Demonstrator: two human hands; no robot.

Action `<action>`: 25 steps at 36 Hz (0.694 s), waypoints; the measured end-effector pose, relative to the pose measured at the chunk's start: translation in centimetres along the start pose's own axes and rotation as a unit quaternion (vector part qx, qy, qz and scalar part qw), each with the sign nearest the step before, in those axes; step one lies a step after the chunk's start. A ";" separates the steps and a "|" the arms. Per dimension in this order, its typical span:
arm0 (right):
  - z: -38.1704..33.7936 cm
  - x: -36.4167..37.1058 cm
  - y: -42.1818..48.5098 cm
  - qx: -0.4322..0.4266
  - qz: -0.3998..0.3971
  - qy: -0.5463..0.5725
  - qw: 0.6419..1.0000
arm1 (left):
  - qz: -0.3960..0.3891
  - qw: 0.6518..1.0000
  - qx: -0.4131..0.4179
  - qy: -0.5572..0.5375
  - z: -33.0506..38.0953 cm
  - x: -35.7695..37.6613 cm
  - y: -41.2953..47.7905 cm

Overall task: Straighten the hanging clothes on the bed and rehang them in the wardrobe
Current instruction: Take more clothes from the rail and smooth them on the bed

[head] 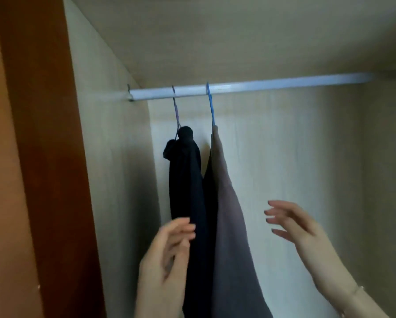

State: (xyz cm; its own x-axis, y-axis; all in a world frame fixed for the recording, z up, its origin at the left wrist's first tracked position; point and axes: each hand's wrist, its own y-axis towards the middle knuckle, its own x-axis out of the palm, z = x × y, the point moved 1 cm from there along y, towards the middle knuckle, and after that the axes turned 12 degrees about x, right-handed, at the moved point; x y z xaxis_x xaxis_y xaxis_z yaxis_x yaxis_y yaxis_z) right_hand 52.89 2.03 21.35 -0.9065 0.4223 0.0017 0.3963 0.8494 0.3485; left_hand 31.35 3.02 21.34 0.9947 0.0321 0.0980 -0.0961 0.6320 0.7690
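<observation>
Inside the wardrobe a white rail [261, 84] runs across the upper part. Two garments hang from it at its left end. A dark navy garment [192, 191] hangs on a purple hanger [175, 109]. To its right, a mauve-grey garment [231, 237] hangs on a blue hanger [210, 104]. My left hand [167, 253] is at the left edge of the navy garment, fingers curled and touching the cloth. My right hand [298, 228] is raised to the right of the mauve-grey garment, fingers spread, apart from it.
A reddish-brown wardrobe side panel [43, 157] stands at the left. Pale wood-grain walls [307, 145] form the back and sides. The rail to the right of the blue hanger carries nothing.
</observation>
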 end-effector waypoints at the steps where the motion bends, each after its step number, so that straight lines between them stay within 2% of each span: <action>1: -2.1 0.5 1.3 -0.035 0.000 -0.002 0.999 | 0.008 1.000 0.006 0.019 0.2 0.3 1.4; 5: -9.1 3.2 4.5 -0.063 -0.074 -0.006 0.995 | 0.047 0.994 0.067 0.072 1.7 2.0 9.5; 6: -10.6 4.0 5.0 -0.056 -0.087 -0.018 0.994 | 0.043 0.994 0.060 0.084 2.1 2.3 11.3; 11: -14.2 7.5 7.9 -0.015 -0.143 -0.098 0.985 | -0.016 0.990 -0.066 0.122 2.9 4.2 16.9; 15: -13.8 8.9 10.2 0.045 -0.125 -0.119 0.984 | -0.058 0.981 -0.166 0.079 2.8 5.1 17.6; 19: -13.1 9.0 11.7 0.091 -0.110 -0.109 0.984 | -0.038 0.981 -0.168 0.086 1.5 5.0 19.3; 25: -12.4 8.5 12.9 0.073 -0.070 -0.052 0.993 | 0.026 0.982 -0.185 0.006 -1.0 4.3 21.0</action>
State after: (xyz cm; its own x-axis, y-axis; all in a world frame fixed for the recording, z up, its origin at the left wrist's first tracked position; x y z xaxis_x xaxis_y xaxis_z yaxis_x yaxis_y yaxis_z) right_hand 48.53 12.64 37.53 -0.9371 0.3210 -0.1373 0.2915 0.9358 0.1981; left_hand 33.63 17.24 37.27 0.9894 0.0793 0.1218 -0.1287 0.8673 0.4808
